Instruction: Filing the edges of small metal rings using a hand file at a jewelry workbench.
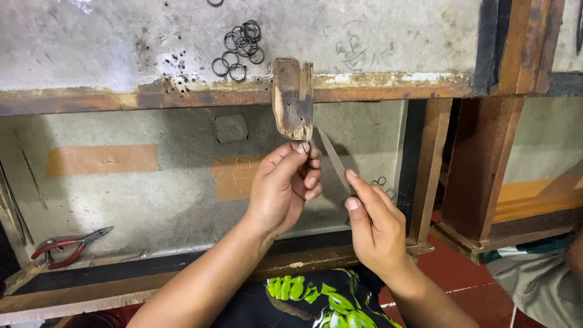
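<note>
My left hand has its fingertips pinched together just under the worn wooden peg that juts from the front edge of the workbench; whatever it pinches is too small to make out. My right hand is clamped on a thin metal file, which slants up toward the peg. Dark wire rings lie on the bench top behind the peg, and red-handled pliers rest at the left end of the tray below.
</note>
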